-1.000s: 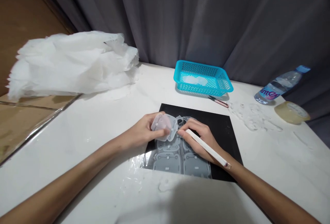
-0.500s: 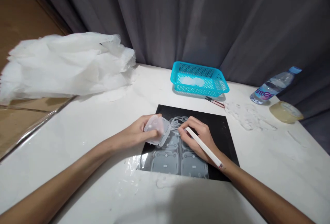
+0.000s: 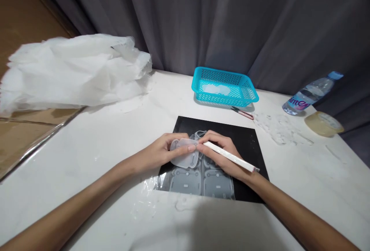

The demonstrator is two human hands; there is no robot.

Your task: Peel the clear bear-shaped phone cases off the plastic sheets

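Head view has us holding a translucent plastic piece [image 3: 184, 159] over the black mat [image 3: 248, 178], at its middle toward the far side. Our left hand [image 3: 169, 150] is clamped on the piece, thumb on top, the other fingers mostly hidden behind. Our right hand [image 3: 222, 151] pinches a slim white stick [image 3: 231, 157], thumb and forefinger together at the piece's right edge; whatever tip it has is hidden by the fingertips.

We would do well to keep the left thumb back from that edge, steady the piece flat, and work in short, light strokes, since thin plastic probably bends easily. A loop of clear trimming [image 3: 200, 132] lies just beyond and could snag.

Below, a clear sheet of shapes [image 3: 186, 181] reaches the mat's near edge. On our right, the mat's border passes under the wrist. Further off, the blue basket [image 3: 254, 100], the pink-handled tool [image 3: 245, 114] and clear scraps [image 3: 277, 129] bound the far side; the widest room lies leftward, across the white table [image 3: 101, 131].
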